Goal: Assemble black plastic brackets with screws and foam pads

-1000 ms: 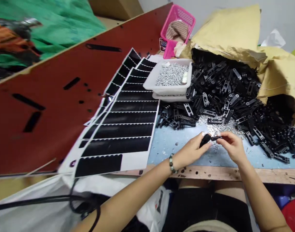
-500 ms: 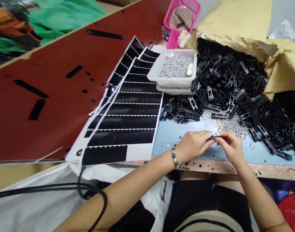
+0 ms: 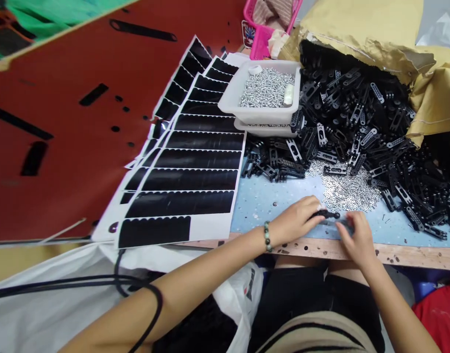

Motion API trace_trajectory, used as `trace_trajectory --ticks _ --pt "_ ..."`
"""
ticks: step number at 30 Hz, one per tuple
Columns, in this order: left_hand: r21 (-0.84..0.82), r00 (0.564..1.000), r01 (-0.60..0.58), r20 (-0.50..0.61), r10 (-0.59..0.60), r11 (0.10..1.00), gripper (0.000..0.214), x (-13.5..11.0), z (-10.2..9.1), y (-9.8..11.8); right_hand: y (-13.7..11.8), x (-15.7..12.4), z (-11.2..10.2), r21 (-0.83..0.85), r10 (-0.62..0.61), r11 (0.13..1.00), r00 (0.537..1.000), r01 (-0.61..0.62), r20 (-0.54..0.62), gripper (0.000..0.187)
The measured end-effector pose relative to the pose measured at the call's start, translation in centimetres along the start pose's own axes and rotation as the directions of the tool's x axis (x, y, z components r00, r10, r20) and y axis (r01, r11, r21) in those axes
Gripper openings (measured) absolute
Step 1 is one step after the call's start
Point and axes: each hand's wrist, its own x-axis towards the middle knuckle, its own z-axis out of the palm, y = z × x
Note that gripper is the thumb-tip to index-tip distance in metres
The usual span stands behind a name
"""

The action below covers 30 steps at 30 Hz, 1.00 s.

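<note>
My left hand (image 3: 298, 218) is closed around a slim black plastic clip-like part (image 3: 327, 214), whose rounded end sticks out toward the right. My right hand (image 3: 360, 238) is just right of that end, apart from it, with thumb and forefinger parted; its fingertips are slightly blurred. Both hands are low over the blue work surface (image 3: 283, 196), near its wooden front edge. Beyond them lies a scatter of small silver nuts and screws (image 3: 352, 192). Behind that rises a large heap of similar black parts (image 3: 353, 113).
A white tub (image 3: 261, 116) of screws stands behind my left hand. Sheets of black scalloped labels (image 3: 195, 176) lie left, beside a red board (image 3: 63, 196). A torn yellow paper sack (image 3: 368, 29) and a pink basket (image 3: 259, 44) are at the back. Black cables (image 3: 81, 282) cross lower left.
My right hand has come away from the black part and shifted slightly down and right, its fingers parting. The left hand keeps hold of the part, which now shows more. The view has tilted slightly.
</note>
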Motion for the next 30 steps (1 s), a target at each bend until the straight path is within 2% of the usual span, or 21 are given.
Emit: trace_trajectory --ticks 3,5,8,11,15,17,21,25,28,30 --pt "0.117 0.990 -0.125 0.087 0.115 0.985 0.015 0.3 1.7 -0.5 0.6 -0.9 -0.9 0.065 -0.060 0.996 0.998 0.058 0.036 0.018" --pt "0.180 0.984 -0.161 0.103 0.145 0.970 0.017 0.2 2.5 -1.0 0.7 -1.4 -1.0 0.050 -0.111 0.993 0.988 0.106 0.108 0.017" --pt "0.216 0.981 -0.179 0.118 0.156 0.960 0.020 -0.2 3.0 -1.5 0.6 -1.6 -0.6 0.025 -0.114 0.993 0.984 0.111 0.135 0.017" --pt "0.155 0.984 -0.156 0.112 0.139 0.976 0.019 -0.6 2.1 -1.3 0.3 -1.4 -0.4 0.072 -0.102 0.993 0.987 0.093 0.124 0.019" --pt "0.002 1.000 -0.024 -0.011 0.025 1.000 0.021 -1.0 -0.2 -0.9 -0.1 -0.5 -0.2 0.117 -0.050 0.992 0.998 0.045 0.043 0.017" --pt "-0.026 0.997 0.040 -0.063 -0.041 0.999 0.022 -1.2 -1.2 -0.7 -0.4 0.0 0.2 0.065 -0.077 0.995 0.993 0.071 0.095 0.015" --pt "-0.031 0.995 0.076 -0.059 -0.078 0.997 0.022 -1.6 -1.8 -0.6 -0.7 0.4 1.0 -0.049 -0.114 0.991 0.974 0.126 0.194 0.015" --pt "-0.020 0.999 0.029 -0.031 -0.030 0.999 0.022 -1.6 -1.1 -0.5 -0.2 -0.1 0.4 0.024 -0.093 0.996 0.983 0.091 0.157 0.009" --pt "0.022 0.999 -0.049 0.018 0.049 0.999 0.022 -1.2 0.3 -0.5 0.1 -0.9 -0.7 0.102 -0.046 0.994 0.995 0.037 0.088 0.018" --pt "0.065 0.993 -0.110 0.059 0.106 0.992 0.021 -0.8 1.3 -0.6 0.2 -1.3 -1.0 0.107 -0.053 0.993 0.995 0.043 0.085 0.018"
